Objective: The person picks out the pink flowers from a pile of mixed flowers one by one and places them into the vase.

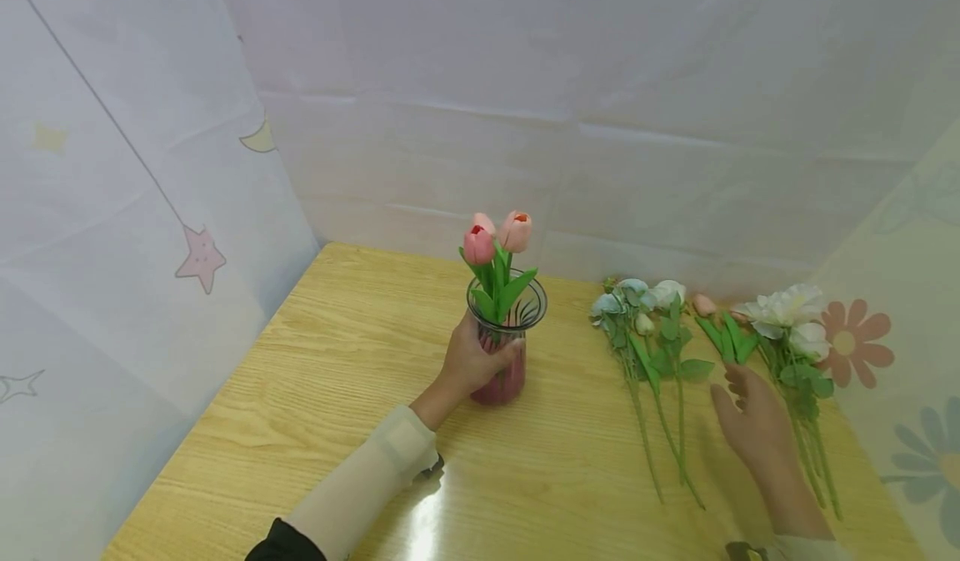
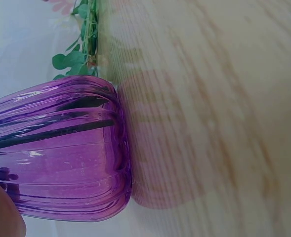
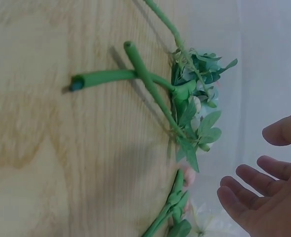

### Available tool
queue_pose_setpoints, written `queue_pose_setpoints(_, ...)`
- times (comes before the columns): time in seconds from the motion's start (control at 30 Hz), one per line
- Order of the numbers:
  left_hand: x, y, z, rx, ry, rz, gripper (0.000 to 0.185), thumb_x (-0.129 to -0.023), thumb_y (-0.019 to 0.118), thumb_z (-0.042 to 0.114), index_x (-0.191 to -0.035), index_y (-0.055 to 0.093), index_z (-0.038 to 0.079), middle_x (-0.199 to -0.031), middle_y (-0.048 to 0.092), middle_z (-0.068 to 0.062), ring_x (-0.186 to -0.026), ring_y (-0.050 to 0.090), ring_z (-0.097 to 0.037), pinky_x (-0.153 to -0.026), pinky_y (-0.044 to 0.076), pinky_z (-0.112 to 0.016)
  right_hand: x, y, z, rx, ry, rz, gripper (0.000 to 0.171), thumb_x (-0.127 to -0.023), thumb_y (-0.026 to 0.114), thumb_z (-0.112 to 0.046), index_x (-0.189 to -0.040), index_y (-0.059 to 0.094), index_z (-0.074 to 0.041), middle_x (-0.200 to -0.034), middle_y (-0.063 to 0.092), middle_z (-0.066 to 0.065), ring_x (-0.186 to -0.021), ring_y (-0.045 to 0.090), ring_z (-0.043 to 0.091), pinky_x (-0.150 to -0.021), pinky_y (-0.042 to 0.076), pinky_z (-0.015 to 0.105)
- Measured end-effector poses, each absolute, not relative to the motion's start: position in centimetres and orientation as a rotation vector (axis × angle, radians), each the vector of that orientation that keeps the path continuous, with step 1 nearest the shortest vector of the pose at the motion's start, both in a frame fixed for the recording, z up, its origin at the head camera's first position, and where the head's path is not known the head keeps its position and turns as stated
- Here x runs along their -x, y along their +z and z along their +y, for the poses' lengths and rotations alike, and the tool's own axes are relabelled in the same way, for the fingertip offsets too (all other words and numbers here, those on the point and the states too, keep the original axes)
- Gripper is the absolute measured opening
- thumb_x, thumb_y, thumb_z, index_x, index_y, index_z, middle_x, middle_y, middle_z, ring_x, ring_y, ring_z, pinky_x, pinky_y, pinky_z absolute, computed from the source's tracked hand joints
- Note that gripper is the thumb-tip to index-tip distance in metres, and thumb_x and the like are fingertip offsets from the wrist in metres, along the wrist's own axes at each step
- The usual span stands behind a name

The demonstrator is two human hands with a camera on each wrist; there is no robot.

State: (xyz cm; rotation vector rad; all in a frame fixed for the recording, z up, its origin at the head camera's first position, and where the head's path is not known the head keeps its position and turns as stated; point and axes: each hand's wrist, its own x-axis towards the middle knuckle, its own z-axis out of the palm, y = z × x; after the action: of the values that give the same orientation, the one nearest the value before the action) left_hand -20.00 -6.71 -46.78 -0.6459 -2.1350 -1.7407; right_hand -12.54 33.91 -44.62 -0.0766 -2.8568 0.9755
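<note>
My left hand (image 1: 468,361) grips a ribbed glass vase (image 1: 498,390), purple towards its base, which stands upright on the table. Several pink tulips (image 1: 479,247) rise from it, and dark stems show through the purple glass in the left wrist view. On the right, my right hand (image 1: 756,428) hovers over the table with spread, slightly bent fingers (image 3: 259,180) and nothing in them. Just beyond its fingertips lie pink tulips (image 1: 705,305) with green leaves (image 1: 727,340); whether they touch cannot be told in the head view, but the right wrist view shows a gap.
Pale blue and white flowers (image 1: 632,298) with long stems lie left of my right hand. Larger white flowers (image 1: 787,315) lie to its right, by the patterned cloth (image 1: 915,336). A pale cloth wall (image 1: 450,144) stands behind the wooden table (image 1: 337,361).
</note>
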Motion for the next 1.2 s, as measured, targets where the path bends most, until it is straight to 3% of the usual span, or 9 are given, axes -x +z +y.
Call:
queue_pose_setpoints(0.33,20.2,-46.9,-6.7,0.672,-1.716,-2.129,0.076,-0.086,0.073,0.047,-0.143,0.041,0.009,-0.133,0.061,-0.012,-0.125,0.06,-0.025,-0.109,0.048,-0.042,12.4,-45.6,36.3,0.178,0.88,-2.935,0.065,-0.108,0.039,-0.035,-0.148,0.029,0.015,-0.138,0.04,0.044,-0.118,0.046,0.06,-0.088,0.043,0.071)
queue_pose_setpoints(0.6,20.2,-46.8,-6.8,0.677,-1.725,-2.13,0.072,-0.086,0.075,0.036,-0.143,0.041,0.009,-0.133,0.061,-0.012,-0.125,0.06,-0.025,-0.109,0.048,-0.042,12.4,-45.9,37.3,0.204,0.87,-2.974,0.063,-0.108,0.04,-0.032,-0.146,0.029,0.017,-0.135,0.04,0.047,-0.117,0.045,0.063,-0.088,0.044,0.072)
queue_pose_setpoints(0.73,20.1,-46.8,-6.8,0.668,-1.726,-2.134,0.073,-0.086,0.075,0.04,-0.143,0.041,0.009,-0.133,0.061,-0.011,-0.125,0.06,-0.024,-0.109,0.048,-0.04,12.6,-46.2,37.8,0.227,0.852,-3.006,0.064,-0.108,0.039,-0.033,-0.146,0.028,0.018,-0.137,0.039,0.046,-0.118,0.045,0.062,-0.089,0.044,0.072)
queue_pose_setpoints(0.97,17.9,-43.3,-7.0,0.66,-1.743,-2.162,0.067,-0.083,0.074,0.012,-0.139,0.041,-0.004,-0.131,0.061,-0.024,-0.124,0.06,-0.035,-0.109,0.048,-0.046,12.8,-46.2,38.8,0.265,0.795,-3.053,0.063,-0.107,0.039,-0.031,-0.144,0.029,0.019,-0.139,0.038,0.046,-0.118,0.045,0.063,-0.089,0.044,0.07)
queue_pose_setpoints(1.2,17.8,-43.3,-6.9,0.663,-1.742,-2.158,0.068,-0.083,0.074,0.012,-0.14,0.041,-0.004,-0.132,0.06,-0.024,-0.124,0.06,-0.036,-0.109,0.048,-0.047,12.8,-46.2,39.6,0.272,0.763,-3.105,0.062,-0.107,0.039,-0.03,-0.141,0.03,0.021,-0.135,0.04,0.047,-0.116,0.046,0.062,-0.087,0.046,0.068)
